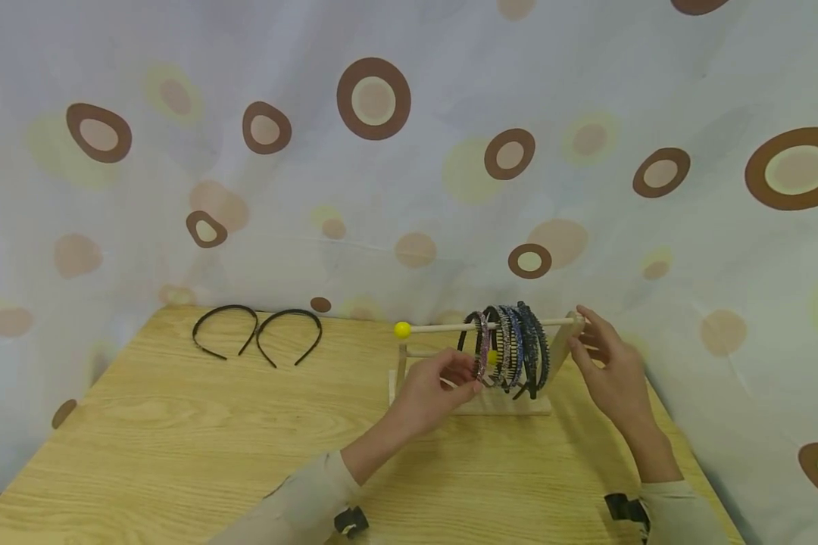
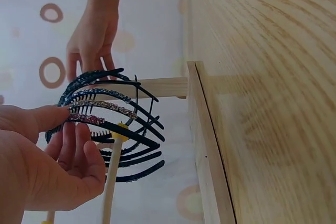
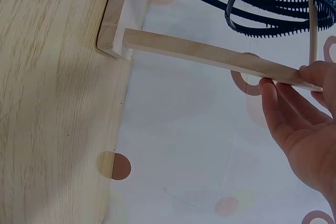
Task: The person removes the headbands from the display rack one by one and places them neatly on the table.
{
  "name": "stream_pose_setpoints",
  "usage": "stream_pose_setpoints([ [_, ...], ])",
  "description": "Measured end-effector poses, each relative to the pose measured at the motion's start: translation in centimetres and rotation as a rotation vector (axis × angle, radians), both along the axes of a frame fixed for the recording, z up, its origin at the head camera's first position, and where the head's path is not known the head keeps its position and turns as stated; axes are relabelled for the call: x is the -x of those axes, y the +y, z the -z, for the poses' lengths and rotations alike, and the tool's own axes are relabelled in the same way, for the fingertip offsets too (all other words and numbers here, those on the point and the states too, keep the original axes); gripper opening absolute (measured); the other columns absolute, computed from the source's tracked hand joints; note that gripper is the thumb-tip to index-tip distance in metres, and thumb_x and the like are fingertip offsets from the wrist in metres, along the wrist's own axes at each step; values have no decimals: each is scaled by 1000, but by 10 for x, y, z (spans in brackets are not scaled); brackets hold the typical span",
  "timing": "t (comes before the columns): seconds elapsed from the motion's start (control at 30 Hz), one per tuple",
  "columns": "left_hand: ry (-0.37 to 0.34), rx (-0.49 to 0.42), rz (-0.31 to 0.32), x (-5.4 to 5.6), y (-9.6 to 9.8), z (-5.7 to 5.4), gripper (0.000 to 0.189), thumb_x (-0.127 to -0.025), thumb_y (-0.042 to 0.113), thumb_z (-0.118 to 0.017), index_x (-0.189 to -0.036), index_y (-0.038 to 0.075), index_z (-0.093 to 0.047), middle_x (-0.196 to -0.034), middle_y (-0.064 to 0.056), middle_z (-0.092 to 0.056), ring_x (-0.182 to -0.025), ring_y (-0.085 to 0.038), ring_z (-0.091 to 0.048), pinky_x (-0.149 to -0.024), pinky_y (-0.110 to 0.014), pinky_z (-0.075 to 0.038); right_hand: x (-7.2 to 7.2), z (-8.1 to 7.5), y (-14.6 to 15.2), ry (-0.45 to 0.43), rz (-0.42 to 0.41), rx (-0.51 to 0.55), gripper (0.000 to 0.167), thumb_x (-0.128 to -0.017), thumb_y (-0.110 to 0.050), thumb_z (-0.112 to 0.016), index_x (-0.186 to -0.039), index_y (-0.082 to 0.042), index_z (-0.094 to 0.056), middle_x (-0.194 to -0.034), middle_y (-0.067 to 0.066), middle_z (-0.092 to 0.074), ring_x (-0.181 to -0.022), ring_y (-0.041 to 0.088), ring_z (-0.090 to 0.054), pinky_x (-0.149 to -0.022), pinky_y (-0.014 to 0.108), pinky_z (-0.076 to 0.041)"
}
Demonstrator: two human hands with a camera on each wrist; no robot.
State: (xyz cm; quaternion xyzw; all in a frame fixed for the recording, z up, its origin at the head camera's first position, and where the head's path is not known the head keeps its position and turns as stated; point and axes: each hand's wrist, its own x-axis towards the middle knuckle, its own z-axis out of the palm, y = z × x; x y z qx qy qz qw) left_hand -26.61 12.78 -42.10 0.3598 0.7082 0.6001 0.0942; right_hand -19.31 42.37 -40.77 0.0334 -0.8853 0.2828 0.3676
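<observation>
Left hand [image 1: 428, 387] pinches the pink-glitter headband [image 1: 482, 348], hung beside others over the upper rod [image 1: 443, 328] of the wooden stand [image 1: 504, 407], while the right hand [image 1: 610, 375] has its grip around the upright [image 3: 210, 56] near its end, presumably steadying everything.

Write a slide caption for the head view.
Left hand pinches a pink glittery headband on a wooden rack while the right hand grips the rack's upright.
</observation>
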Motion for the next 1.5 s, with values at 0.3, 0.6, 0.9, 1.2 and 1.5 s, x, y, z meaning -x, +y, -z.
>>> stream_pose_setpoints([
  [0.3, 9, -10, -28, 5, -12, -17, 29, -97, 20, -73, -124, 10, -66, -104, 6, -66, -96, -10, -64, -82, -29, -54, 2, 0, 0, 10, -5, -11, 58, -99, -3, -66, -153, -20, -49, -122, 22, -67, -100, 10, -64, -83, 6, -44],
  [0.6, 69, -32, -64, 11, -32, -38, 29, -100, 20, -70, -127, 11, -64, -107, 4, -65, -100, -12, -63, -85, -33, -53, 3, -2, -1, 11, -7, -12, 58, -99, -3, -66, -153, -19, -49, -122, 21, -67, -101, 4, -63, -83, 6, -44],
  [0.9, 65, -89, -106, 19, -56, -52, 30, -102, 20, -67, -129, 10, -63, -113, -1, -66, -104, -16, -62, -90, -37, -53, 4, -1, -2, -6, -13, 2, 58, -100, -5, -65, -153, -22, -49, -122, 20, -68, -101, 7, -64, -82, 7, -45],
  [1.2, 30, -122, -193, 35, -89, -58, 35, -105, 20, -61, -137, 8, -59, -119, -6, -65, -107, -19, -61, -90, -38, -54, 0, 0, -1, 2, -19, -5, 60, -100, -3, -65, -154, -22, -48, -123, 22, -67, -103, -3, -59, -82, 7, -45],
  [1.5, -65, -206, -278, 57, -132, -58, 33, -107, 9, -52, -138, -1, -56, -120, -15, -60, -105, -26, -61, -89, -35, -56, -1, 1, -5, -24, 1, 39, 59, -100, -4, -64, -154, -23, -48, -122, 21, -67, -103, -13, -54, -82, 7, -45],
])
